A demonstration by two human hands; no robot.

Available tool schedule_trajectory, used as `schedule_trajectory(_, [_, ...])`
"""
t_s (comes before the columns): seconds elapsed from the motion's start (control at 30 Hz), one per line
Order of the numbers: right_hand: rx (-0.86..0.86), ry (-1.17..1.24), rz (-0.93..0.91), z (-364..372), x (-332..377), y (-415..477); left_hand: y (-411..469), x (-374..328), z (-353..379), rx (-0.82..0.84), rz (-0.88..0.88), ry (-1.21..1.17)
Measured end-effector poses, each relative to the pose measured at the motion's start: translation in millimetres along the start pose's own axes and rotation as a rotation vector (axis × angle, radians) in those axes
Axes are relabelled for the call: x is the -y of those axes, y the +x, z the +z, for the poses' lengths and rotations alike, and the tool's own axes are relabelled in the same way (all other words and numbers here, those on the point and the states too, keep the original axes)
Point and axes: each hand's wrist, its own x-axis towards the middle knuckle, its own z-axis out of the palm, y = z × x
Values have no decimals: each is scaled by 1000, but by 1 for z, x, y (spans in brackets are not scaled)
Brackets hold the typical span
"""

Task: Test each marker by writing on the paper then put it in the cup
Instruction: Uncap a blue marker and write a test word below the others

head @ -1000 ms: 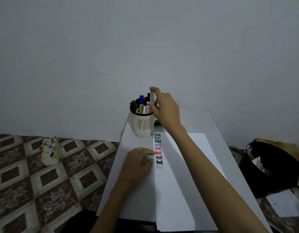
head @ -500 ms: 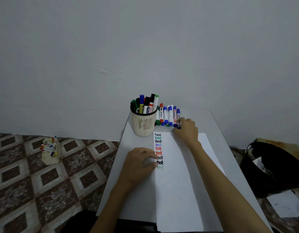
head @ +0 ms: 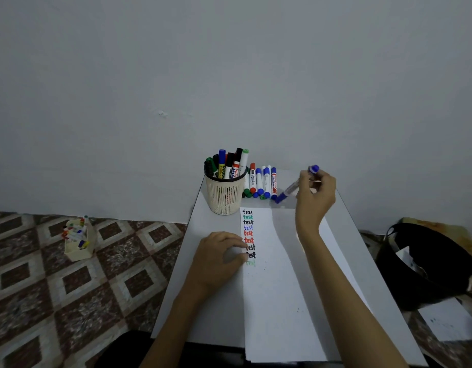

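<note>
A: What does the right hand point(head: 316, 193) hold now?
B: It pinches a blue marker point(head: 292, 188), just lifted from the row of markers point(head: 261, 181) beside the cup point(head: 224, 195).
A: Meaning?
B: A new test round, I'd say. The left hand point(head: 218, 257) pins the paper point(head: 277, 288) for writing.

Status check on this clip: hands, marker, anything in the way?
Right hand grips blue marker, held above table. Left hand rests on paper. Other markers lie beside cup; nothing blocks it.
</note>
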Motion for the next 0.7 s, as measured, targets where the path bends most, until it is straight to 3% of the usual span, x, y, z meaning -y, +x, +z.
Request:
schedule_trajectory(0.07, [87,108,117,-8,14,-13,2,-7,-2,6,-61,-18])
schedule_trajectory(0.17, [354,145,221,-20,28,-45,2,-12,-4,13,-122,-87])
schedule_trajectory(0.27, [626,122,298,-22,30,-76,0,-13,-6,6,-85,-145])
schedule_trajectory(0.4, [808,113,379,-22,29,-95,-6,-22,-7,-21,-20,-170])
schedule_trajectory(0.53, [873,-25,319,-23,29,-90,-8,-24,-7,38,-35,-143])
schedule_trajectory(0.7, [889,5,335,-23,32,-86,-8,-23,-7,41,-13,-150])
